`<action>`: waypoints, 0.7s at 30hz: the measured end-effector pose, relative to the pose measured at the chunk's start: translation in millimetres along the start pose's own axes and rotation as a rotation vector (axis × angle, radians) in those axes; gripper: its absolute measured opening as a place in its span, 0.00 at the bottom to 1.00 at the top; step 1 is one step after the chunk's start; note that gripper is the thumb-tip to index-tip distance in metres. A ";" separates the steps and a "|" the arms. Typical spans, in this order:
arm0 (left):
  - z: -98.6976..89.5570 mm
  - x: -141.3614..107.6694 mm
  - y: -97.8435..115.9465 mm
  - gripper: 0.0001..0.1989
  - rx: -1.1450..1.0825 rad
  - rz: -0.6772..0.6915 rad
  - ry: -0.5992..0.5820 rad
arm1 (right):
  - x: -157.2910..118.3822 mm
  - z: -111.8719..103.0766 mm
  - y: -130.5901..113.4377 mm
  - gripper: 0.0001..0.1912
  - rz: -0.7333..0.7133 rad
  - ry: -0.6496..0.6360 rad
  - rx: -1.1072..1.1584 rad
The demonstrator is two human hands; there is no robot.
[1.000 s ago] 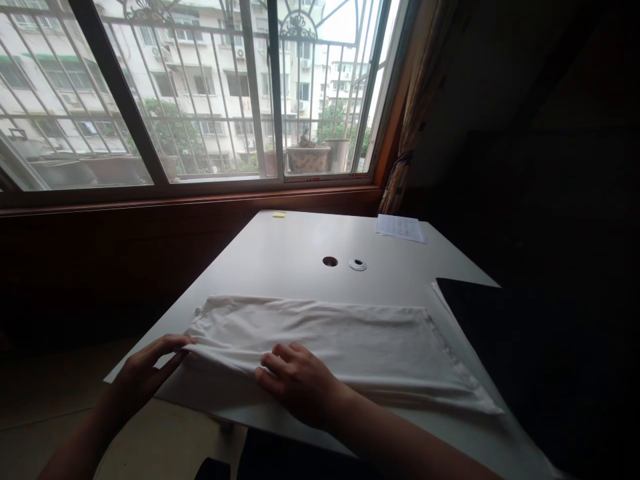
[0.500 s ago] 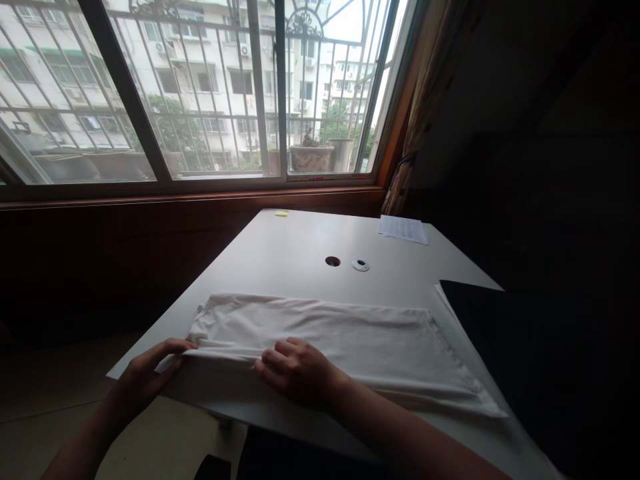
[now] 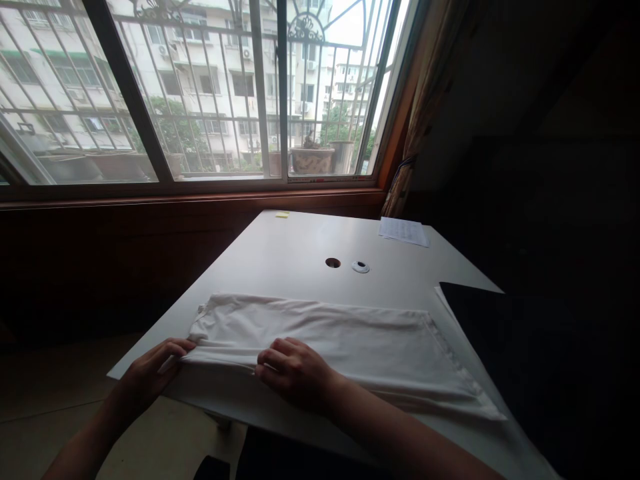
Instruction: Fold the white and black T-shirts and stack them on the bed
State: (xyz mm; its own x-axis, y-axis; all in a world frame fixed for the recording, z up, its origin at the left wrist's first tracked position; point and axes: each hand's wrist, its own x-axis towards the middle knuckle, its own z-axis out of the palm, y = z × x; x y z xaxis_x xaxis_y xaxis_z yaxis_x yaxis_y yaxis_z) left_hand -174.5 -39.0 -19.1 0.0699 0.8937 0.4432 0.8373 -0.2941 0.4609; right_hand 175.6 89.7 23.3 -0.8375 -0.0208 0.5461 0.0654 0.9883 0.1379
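A folded white cloth [image 3: 340, 340] lies lengthwise across the near part of the white table, with wrinkles at its left end and along its near edge. My left hand [image 3: 157, 363] pinches the near left corner of the cloth between thumb and fingers. Farther right, my right hand [image 3: 293, 370] has its fingers curled on the near edge, closed on the fabric. The fingertips of the right hand are partly hidden. The cloth's right end reaches toward the table's right side.
The white table [image 3: 280, 247] has a round hole [image 3: 333, 263], a round cap [image 3: 361, 267], a yellow note [image 3: 283, 215] and printed papers [image 3: 404, 231]. A dark item [image 3: 500, 333] covers its right side. Behind are a barred window and a curtain [image 3: 403, 180].
The left hand's fingers have closed a little more on the cloth's corner, which has shifted slightly. The right hand has barely moved.
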 end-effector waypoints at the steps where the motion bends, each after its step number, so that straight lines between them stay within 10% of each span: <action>1: -0.1 -1.4 -1.1 0.06 0.026 0.011 -0.010 | -1.6 1.2 -2.1 0.08 0.001 -0.004 0.019; 13: -15.7 32.7 17.7 0.05 0.054 0.100 0.059 | -1.3 7.5 -11.9 0.06 0.098 -0.090 0.157; 21: -36.2 24.6 17.2 0.13 -0.082 -0.151 -0.147 | 0.9 10.2 -22.1 0.16 0.254 -0.276 0.227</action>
State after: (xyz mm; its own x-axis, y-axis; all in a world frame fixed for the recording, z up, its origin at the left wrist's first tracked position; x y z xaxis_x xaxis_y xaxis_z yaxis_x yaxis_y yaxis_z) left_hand -178.0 -34.3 27.6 0.0298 0.9677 0.2505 0.7978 -0.1740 0.5772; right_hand 167.9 69.4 12.3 -0.9260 0.2376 0.2933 0.1926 0.9657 -0.1743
